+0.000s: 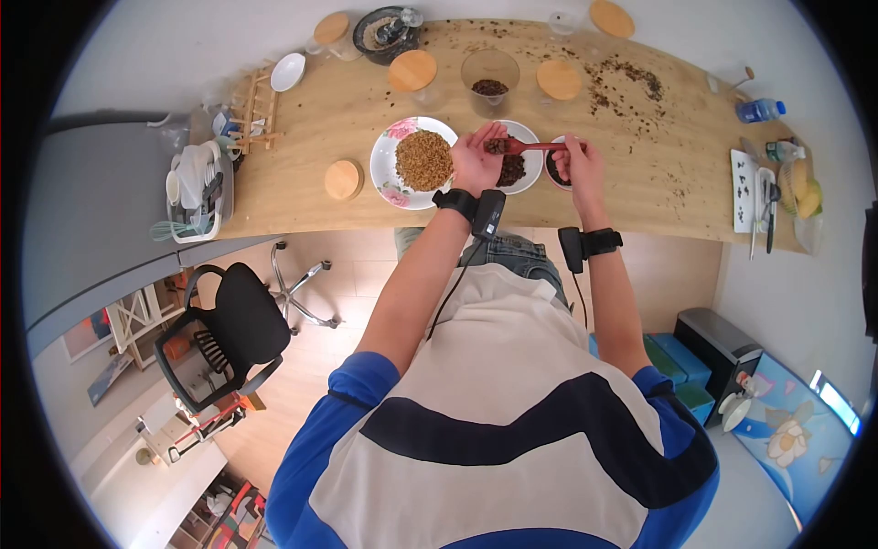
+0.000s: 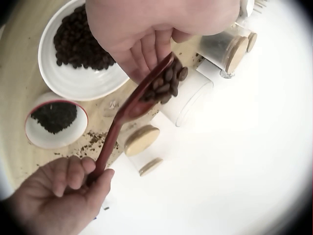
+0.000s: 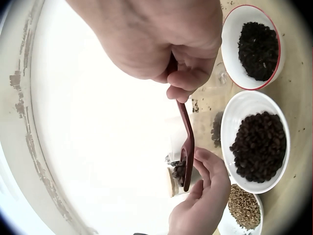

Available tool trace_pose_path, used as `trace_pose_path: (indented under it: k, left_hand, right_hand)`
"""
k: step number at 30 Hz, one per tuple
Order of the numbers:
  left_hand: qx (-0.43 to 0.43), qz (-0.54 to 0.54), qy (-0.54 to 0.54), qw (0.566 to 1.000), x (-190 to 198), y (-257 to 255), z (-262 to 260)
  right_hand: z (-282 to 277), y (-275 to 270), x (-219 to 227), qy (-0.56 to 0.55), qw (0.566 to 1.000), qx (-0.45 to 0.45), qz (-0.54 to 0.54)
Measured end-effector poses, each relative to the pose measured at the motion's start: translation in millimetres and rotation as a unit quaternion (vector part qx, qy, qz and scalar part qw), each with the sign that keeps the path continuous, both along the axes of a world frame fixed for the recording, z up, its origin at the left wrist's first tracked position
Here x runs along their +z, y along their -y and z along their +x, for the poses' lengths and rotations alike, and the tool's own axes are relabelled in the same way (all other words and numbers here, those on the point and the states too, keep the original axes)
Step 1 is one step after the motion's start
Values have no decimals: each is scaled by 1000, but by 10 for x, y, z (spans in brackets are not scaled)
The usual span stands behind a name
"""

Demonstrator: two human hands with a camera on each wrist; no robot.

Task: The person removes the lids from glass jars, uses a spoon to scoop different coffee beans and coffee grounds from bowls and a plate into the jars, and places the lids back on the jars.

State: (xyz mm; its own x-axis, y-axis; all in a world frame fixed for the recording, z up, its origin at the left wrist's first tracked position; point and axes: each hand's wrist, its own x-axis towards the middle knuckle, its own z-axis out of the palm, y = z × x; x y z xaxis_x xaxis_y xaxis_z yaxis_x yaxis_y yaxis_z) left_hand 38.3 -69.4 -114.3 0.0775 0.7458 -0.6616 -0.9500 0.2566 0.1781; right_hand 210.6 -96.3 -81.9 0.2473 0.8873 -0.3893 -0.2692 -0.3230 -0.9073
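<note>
My right hand point(image 1: 578, 165) grips the handle of a dark red spoon point(image 2: 110, 142), which points toward my left hand. Dark brown coffee beans point(image 2: 166, 85) fill the spoon's head. Palm up, my left hand point(image 1: 478, 163) is held at the spoon's head, its fingers point(image 3: 208, 164) loosely bent beside it. Below the hands stands a white bowl point(image 3: 227, 161) of coffee beans point(image 3: 259, 147). Next to it is a smaller red-rimmed white bowl point(image 2: 39, 134) with dark, leaf-like bits point(image 3: 259, 51). A flowered plate point(image 1: 389, 137) heaped with golden-brown grain point(image 1: 422, 160) lies by my left hand.
Behind the bowls stand a glass container point(image 1: 489, 64) with dark contents and lidded jars point(image 1: 413, 71). A dark mortar point(image 1: 358, 37) is farther back. Dark bits point(image 1: 631, 87) litter the table's right. A dish rack point(image 1: 219, 206) and white tray point(image 1: 743, 174) stand near the ends.
</note>
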Motion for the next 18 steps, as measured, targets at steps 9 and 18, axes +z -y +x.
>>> trace_pose_path:
  k: [9, 18]
  left_hand:
    - [24, 76, 48, 996, 378, -306, 21]
    - [63, 120, -112, 984, 423, -534, -270]
  right_hand:
    - [-85, -236, 281, 3, 999, -17, 33]
    - [-203, -710, 472, 29, 992, -78, 94]
